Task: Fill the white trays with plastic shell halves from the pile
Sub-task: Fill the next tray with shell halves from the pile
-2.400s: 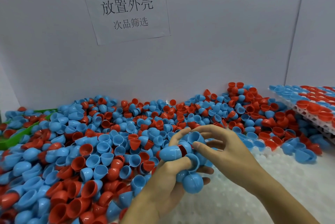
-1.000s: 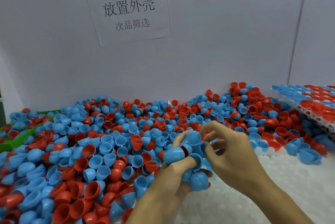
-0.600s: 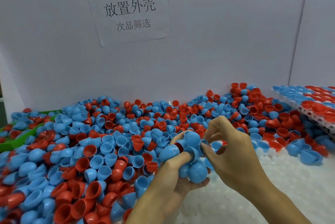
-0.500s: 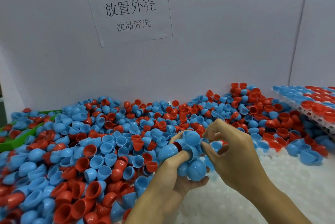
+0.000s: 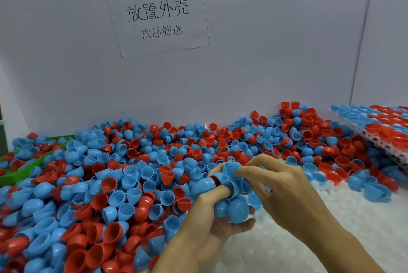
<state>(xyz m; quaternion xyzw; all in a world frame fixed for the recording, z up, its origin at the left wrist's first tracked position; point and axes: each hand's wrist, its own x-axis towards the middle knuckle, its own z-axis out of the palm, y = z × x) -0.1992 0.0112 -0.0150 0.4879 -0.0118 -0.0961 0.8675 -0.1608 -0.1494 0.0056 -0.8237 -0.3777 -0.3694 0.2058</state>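
Right hand (image 5: 287, 191) has closed onto blue shells (image 5: 234, 204) left hand (image 5: 212, 219) grips.

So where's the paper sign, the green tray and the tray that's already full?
Paper sign (image 5: 157, 14): head view, on the big black characters at the sheet's middle.
Green tray (image 5: 16, 173): head view, on its bare green rim at far left.
Filled white tray (image 5: 375, 142): head view, on its white lattice edge at far right.
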